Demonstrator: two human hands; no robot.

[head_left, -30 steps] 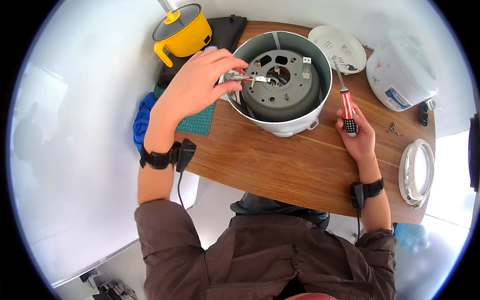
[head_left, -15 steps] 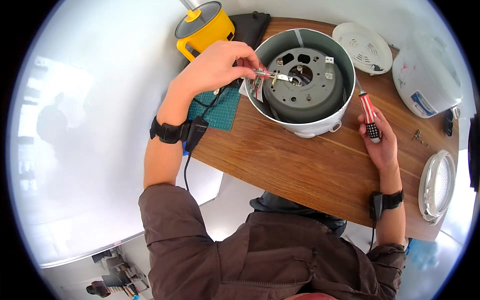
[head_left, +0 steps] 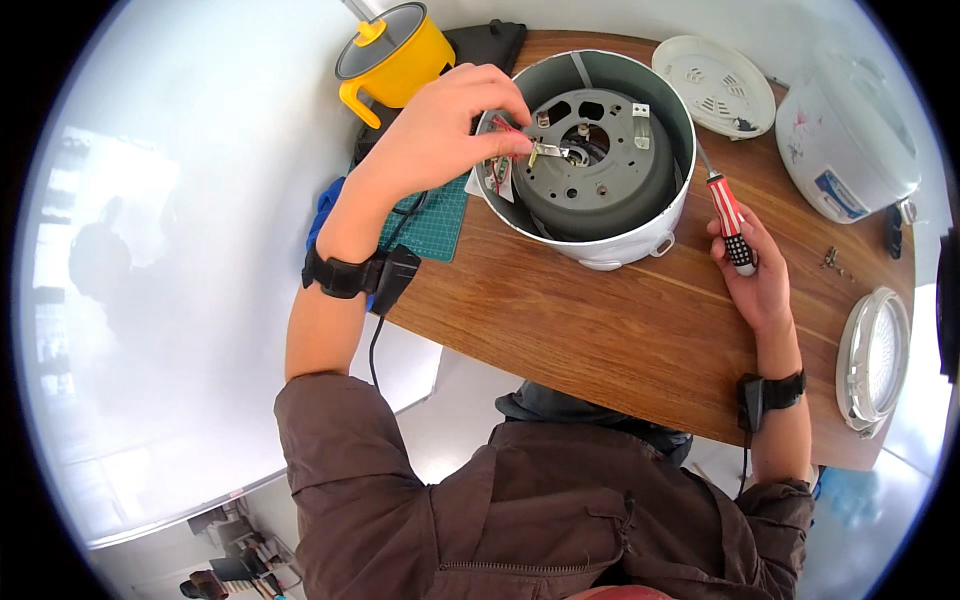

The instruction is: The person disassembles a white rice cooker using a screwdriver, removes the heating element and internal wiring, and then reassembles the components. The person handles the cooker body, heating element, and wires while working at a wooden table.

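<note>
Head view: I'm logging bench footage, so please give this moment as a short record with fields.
housing: white, round, open side up
inside: gray perforated metal plate, red wires
left hand: fingertips at a metal strip; grip unclear
right hand: holds screwdriver, striped red-white handle
left of housing: green cutting mat, yellow pot
right of housing: vented white cover, small metal pieces
</note>
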